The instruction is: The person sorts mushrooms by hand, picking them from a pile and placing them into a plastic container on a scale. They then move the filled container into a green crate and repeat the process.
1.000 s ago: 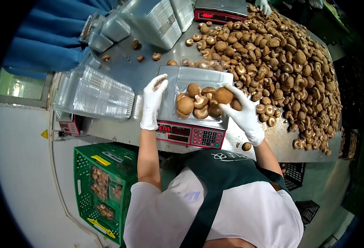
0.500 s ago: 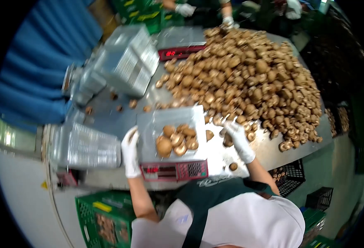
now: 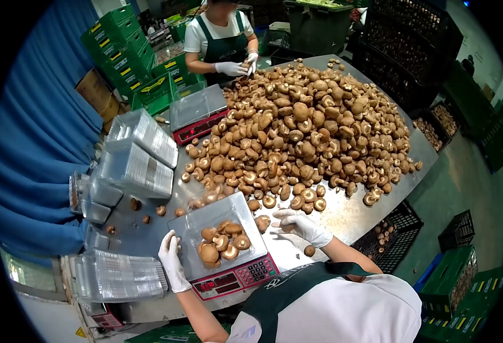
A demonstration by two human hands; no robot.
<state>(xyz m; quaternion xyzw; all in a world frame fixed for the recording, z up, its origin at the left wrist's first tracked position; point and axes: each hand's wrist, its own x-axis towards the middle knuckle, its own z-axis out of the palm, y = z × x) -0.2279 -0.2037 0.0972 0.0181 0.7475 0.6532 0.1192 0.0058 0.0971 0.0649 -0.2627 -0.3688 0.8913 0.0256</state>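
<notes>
My left hand (image 3: 174, 264), in a white glove, is at the left edge of the near scale (image 3: 234, 278), with its fingers extended and holding nothing. A clear plastic tray (image 3: 196, 228) with several brown mushrooms (image 3: 229, 242) sits on that scale. To the right of the scale, my gloved right hand (image 3: 302, 226) is closed round a brown mushroom, partly hidden under the fingers. A loose mushroom (image 3: 262, 223) lies between this hand and the scale. Beyond both hands is a large heap of mushrooms (image 3: 314, 131).
Stacks of clear trays (image 3: 131, 166) stand on the left side of the metal table (image 3: 371, 212). A second scale (image 3: 197, 127) is farther back. Across the table a co-worker (image 3: 220, 43) handles mushrooms. Black crates (image 3: 403, 234) and green crates (image 3: 448, 280) stand at the right.
The view has tilted up and turned, showing more of the co-worker and crates. My right hand has closed on a mushroom; my left hand remains beside the scale.
</notes>
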